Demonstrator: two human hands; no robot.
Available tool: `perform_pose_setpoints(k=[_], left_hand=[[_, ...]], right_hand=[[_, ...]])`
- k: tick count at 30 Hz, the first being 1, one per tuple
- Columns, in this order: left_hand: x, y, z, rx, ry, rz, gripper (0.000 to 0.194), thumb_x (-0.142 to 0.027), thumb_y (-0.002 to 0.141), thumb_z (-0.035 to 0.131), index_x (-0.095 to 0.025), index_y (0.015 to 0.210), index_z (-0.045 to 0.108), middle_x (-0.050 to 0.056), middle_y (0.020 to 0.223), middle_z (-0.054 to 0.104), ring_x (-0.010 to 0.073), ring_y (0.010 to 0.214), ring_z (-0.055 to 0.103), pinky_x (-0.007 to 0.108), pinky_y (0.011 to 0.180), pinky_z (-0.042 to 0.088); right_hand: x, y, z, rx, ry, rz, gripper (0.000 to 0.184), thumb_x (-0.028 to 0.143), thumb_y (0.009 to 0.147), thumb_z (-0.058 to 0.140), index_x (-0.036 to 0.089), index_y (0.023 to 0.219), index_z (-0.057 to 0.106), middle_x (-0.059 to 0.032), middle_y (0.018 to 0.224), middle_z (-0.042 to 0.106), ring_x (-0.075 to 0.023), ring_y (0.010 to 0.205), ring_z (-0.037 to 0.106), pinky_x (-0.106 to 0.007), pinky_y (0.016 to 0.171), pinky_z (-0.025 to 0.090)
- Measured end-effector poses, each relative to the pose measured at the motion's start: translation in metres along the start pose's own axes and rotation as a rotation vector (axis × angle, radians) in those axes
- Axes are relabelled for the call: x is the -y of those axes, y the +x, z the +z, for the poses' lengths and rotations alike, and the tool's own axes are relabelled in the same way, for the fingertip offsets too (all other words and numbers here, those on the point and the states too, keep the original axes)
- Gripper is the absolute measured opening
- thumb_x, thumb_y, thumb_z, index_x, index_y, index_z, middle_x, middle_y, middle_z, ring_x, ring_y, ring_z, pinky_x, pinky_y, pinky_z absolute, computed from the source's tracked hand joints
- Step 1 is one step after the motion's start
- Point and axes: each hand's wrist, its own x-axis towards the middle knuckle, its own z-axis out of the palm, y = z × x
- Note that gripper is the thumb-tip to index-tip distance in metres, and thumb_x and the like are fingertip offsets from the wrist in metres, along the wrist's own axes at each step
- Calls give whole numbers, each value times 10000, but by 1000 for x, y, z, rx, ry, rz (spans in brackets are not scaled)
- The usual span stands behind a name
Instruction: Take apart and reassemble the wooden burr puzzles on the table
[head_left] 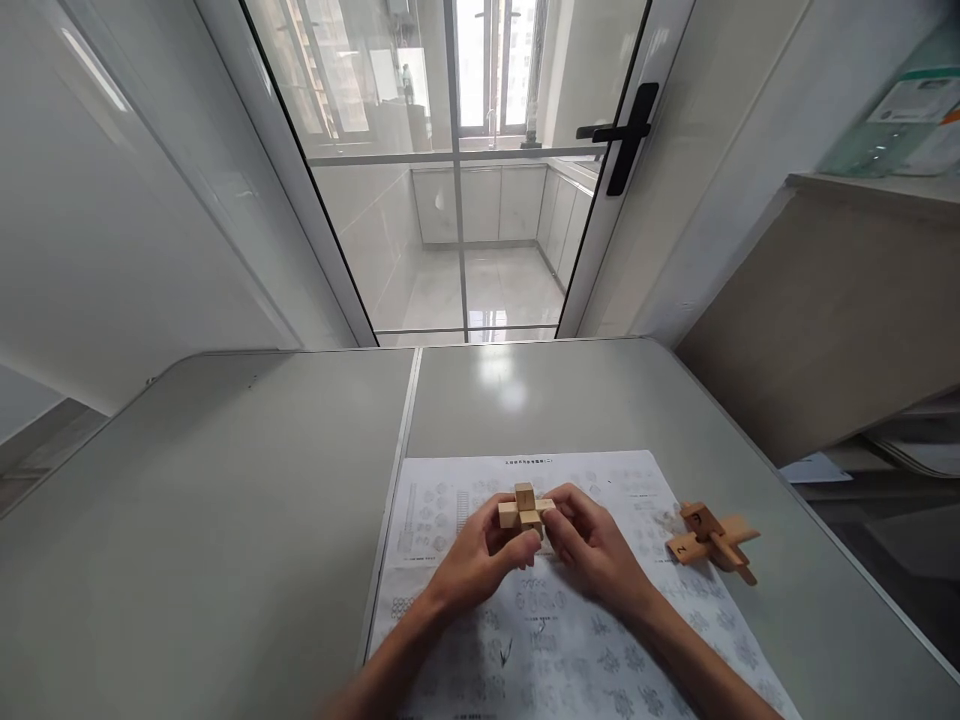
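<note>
A small pale wooden burr puzzle [526,510], made of interlocking square bars, is held just above a printed sheet [600,640]. My left hand [484,550] closes on it from the left, with the thumb reaching under its near side. From the right, the fingers and thumb of my right hand [589,540] pinch its right-hand bar. The sheet carries rows of small line drawings of puzzle shapes, too small to read. To the right of my right hand lies a second, orange-brown wooden puzzle [716,542] of crossed flat pieces, partly over the sheet's edge.
The grey table [225,520] has a pale seam [401,430] left of the sheet. Past its far edge stands a glazed door [457,250] with a black handle [630,135]. At the right, a shelf unit [832,310] holds a clear plastic container [900,120].
</note>
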Motion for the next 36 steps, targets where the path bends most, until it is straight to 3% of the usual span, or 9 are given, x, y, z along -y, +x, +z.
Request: perform_pose_setpoints(k=[4, 10, 21, 26, 30, 36], left_hand=[[-2, 1, 3, -26, 90, 12, 564, -694, 889, 688, -149, 1007, 600, -3, 692, 614, 149, 638, 555, 297, 673, 454], [-3, -1, 7, -59, 156, 22, 540, -690, 931, 608, -152, 984, 609, 9, 658, 640, 169, 650, 583, 307, 704, 465], [-11, -1, 4, 2, 142, 7, 529, -674, 898, 655, -152, 974, 610, 17, 684, 658, 193, 675, 630, 316, 715, 479], [-13, -2, 5, 33, 161, 0, 548, -687, 935, 580, -146, 908, 656, 41, 647, 667, 194, 666, 610, 324, 726, 474], [-2, -1, 1, 105, 0, -88, 636, -744, 959, 483, -139, 868, 657, 43, 650, 635, 203, 619, 652, 336, 695, 491], [8, 0, -5, 166, -195, -164, 613, -741, 951, 484, -147, 938, 638, 9, 658, 609, 169, 525, 650, 304, 611, 516]], right_hand=[[1, -2, 0, -24, -105, -43, 377, 560, 1061, 554, 202, 953, 609, 54, 652, 474, -130, 568, 423, -264, 530, 338], [3, -5, 0, -23, -181, -129, 333, 498, 1087, 516, 203, 971, 615, 52, 665, 468, -136, 566, 454, -273, 557, 400], [7, -10, 2, -79, -344, -311, 201, 346, 1108, 491, 215, 1052, 633, 31, 703, 550, -147, 583, 511, -263, 545, 422], [6, -9, 2, -119, -404, -398, 152, 317, 1107, 497, 224, 1085, 615, 26, 710, 573, -152, 569, 548, -263, 534, 455], [5, -7, 1, -105, -428, -474, 140, 294, 1111, 476, 236, 1102, 603, -12, 784, 646, -182, 649, 621, -295, 617, 526], [3, -7, 2, -87, -426, -503, 85, 270, 1104, 491, 247, 1099, 573, -9, 782, 655, -185, 656, 625, -299, 609, 526]])
